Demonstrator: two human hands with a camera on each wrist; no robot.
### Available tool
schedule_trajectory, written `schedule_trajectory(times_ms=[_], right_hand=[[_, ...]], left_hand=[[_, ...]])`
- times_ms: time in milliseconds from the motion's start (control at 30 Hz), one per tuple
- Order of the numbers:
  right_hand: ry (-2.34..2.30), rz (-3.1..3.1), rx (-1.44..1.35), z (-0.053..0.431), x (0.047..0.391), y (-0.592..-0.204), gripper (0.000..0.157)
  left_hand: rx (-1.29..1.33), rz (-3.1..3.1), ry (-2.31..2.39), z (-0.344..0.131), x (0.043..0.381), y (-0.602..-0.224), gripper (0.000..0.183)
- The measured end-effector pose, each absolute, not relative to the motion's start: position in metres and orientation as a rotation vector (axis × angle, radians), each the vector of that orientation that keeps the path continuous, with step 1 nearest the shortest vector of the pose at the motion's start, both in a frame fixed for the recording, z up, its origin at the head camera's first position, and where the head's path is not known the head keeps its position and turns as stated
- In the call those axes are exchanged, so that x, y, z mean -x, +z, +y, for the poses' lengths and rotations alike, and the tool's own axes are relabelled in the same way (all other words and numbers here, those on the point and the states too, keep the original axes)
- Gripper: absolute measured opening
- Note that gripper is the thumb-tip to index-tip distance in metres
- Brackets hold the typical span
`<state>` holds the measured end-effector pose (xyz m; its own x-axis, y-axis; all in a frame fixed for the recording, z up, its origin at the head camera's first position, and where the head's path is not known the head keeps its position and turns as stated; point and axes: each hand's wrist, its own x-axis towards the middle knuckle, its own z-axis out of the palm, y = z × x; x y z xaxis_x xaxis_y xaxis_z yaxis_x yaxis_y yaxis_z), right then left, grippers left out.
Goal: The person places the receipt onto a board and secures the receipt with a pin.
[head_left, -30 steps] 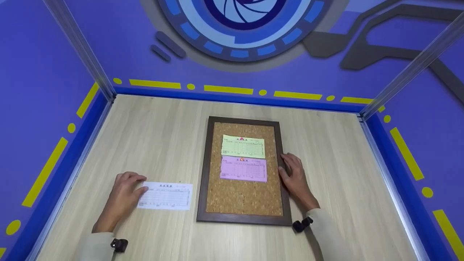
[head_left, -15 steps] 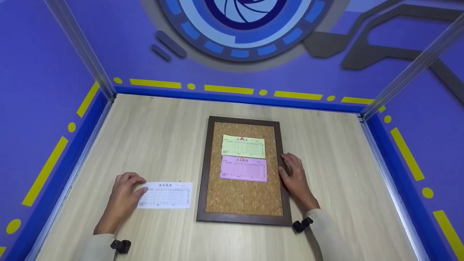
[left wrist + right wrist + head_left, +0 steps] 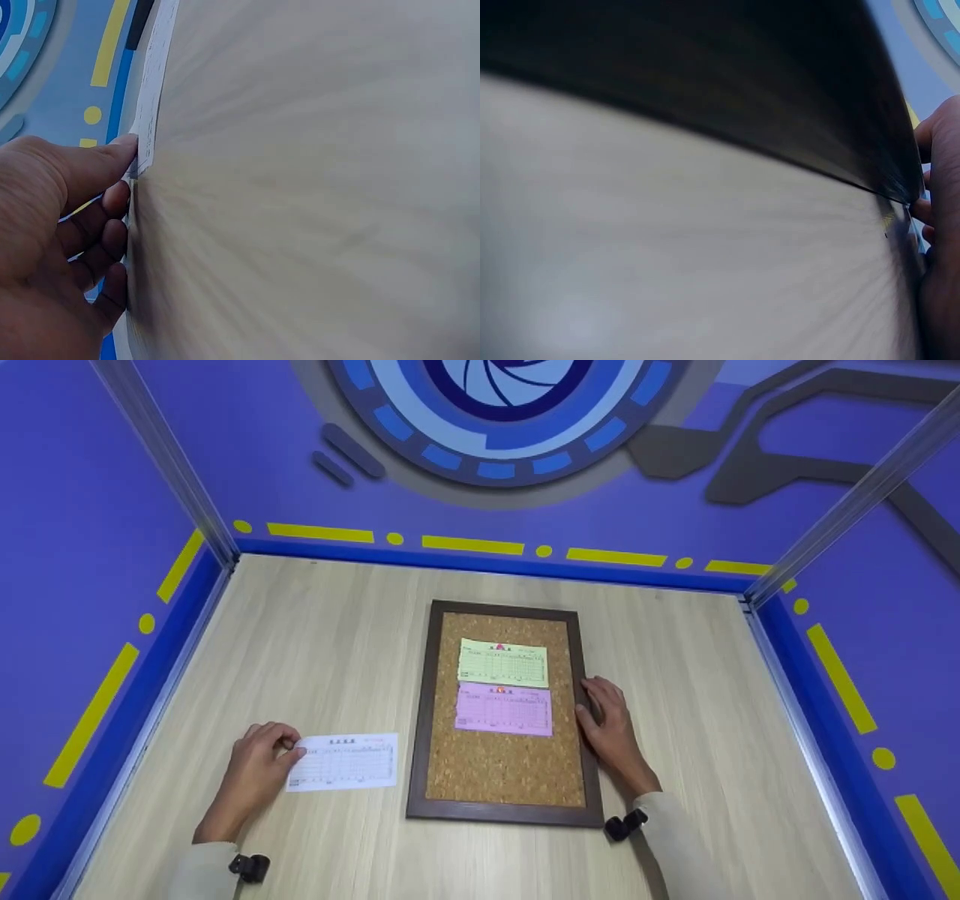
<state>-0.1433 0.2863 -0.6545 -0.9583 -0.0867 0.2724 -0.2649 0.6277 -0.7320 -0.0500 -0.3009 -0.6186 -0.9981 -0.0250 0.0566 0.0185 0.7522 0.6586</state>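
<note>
In the head view a white printed form lies left of the framed cork board. My left hand pinches the form's left edge, with the thumb on top of the paper; in the left wrist view the thumb touches the paper's corner and the other fingers curl below it. My right hand holds the board's dark right rim, the thumb lapping onto the frame and the fingers curled at its side. On the cork, a green form with a pink pin at its top sits above a purple form with an orange-red pin.
The board and white form lie on a pale wood-grain table. Blue-purple panels with yellow dashes wall in its back and sides. Clear posts stand at the back corners.
The white form has tilted slightly, its right end shifting up a little, while the left hand's fingers shifted a bit. The right hand and the board stay still.
</note>
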Motion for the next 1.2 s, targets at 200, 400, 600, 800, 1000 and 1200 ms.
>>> schedule_trajectory(times_ms=[200,400,600,800,1000,1200], right_hand=[[1.246,-2.629,-0.306,0.286,0.143,-0.655,0.047],[1.237,-2.611,-0.329,0.286,0.143,-0.656,0.046],[1.228,-2.588,-0.347,0.286,0.144,-0.657,0.046],[1.230,-2.617,-0.315,0.286,0.143,-0.657,0.046],[1.238,-2.640,-0.290,0.286,0.143,-0.655,0.046],[1.239,-2.647,-0.280,0.286,0.142,-0.655,0.046]], left_hand=[[-0.081,-2.904,-1.111,-0.301,0.049,-0.613,0.007],[-0.059,-2.886,-1.196,-0.303,0.051,-0.605,0.008],[-0.068,-2.864,-1.240,-0.304,0.052,-0.598,0.010],[-0.074,-2.842,-1.271,-0.306,0.052,-0.591,0.009],[-0.089,-2.809,-1.293,-0.309,0.052,-0.584,0.009],[-0.084,-2.746,-1.331,-0.310,0.054,-0.581,0.009]])
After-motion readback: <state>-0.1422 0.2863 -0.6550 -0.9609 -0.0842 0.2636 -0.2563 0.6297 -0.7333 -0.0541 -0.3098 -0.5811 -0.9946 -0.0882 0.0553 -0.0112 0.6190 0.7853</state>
